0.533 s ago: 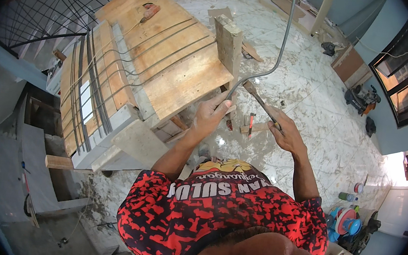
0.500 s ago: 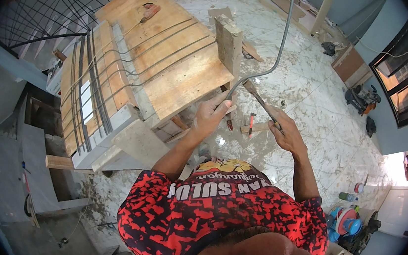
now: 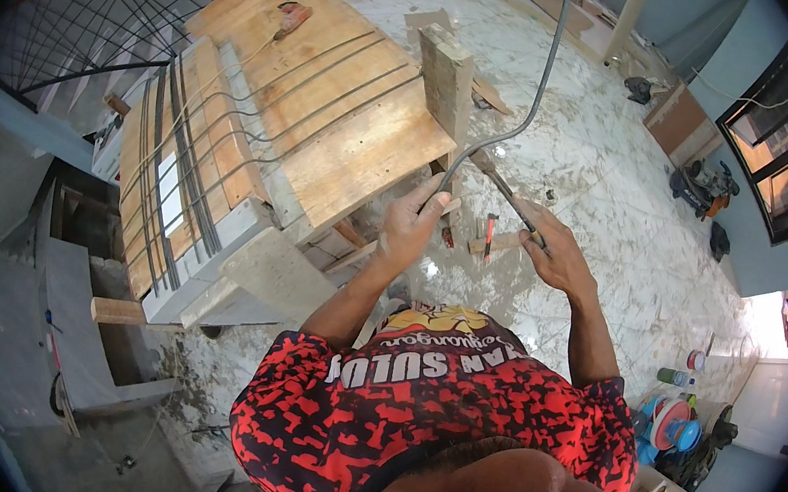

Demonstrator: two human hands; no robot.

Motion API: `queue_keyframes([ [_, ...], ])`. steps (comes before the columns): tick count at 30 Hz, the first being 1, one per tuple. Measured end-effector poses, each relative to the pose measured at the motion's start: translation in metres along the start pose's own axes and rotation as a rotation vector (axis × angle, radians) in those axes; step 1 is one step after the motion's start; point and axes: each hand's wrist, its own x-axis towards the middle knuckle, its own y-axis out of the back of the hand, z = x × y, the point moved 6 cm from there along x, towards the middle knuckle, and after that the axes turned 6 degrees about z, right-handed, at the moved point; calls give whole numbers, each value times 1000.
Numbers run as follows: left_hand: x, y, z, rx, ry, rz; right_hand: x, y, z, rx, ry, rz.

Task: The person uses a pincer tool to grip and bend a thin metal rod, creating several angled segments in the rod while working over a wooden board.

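My left hand (image 3: 409,221) is closed around the lower end of a long grey steel rod (image 3: 530,116). From there the rod bends to the right, then rises toward the top edge of the view. My right hand (image 3: 552,252) grips a long, narrow metal tool with a dark handle (image 3: 511,199). The tool's broader head (image 3: 482,161) lies close beside the rod's bend; whether the two touch I cannot tell. Several bent steel rods (image 3: 265,101) lie across the plywood form (image 3: 355,156) left of my hands.
An orange-red power tool (image 3: 293,19) lies on the plywood. A wooden post (image 3: 445,83) stands at its corner. On the floor are a hammer (image 3: 489,237) and a wood offcut (image 3: 508,244). Farther right stands a dark and orange machine (image 3: 704,194); a black railing (image 3: 100,23) runs at far left.
The view has shifted slightly. Both hands keep their holds, and the tool's head sits a little nearer the rod's bend.
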Motion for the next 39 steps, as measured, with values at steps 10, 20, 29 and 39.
queue_keyframes([
  [10,-8,2,-33,-160,230,-32,-19,12,14,75,-98,-9],
  [20,-9,-3,-24,-395,292,-36,-18,19,7,63,-67,-10],
  [29,-9,-2,-22,-478,392,16,-9,13,-6,-24,-15,-46],
  [39,-13,-4,-24,-447,360,48,5,6,-6,-71,21,-68],
])
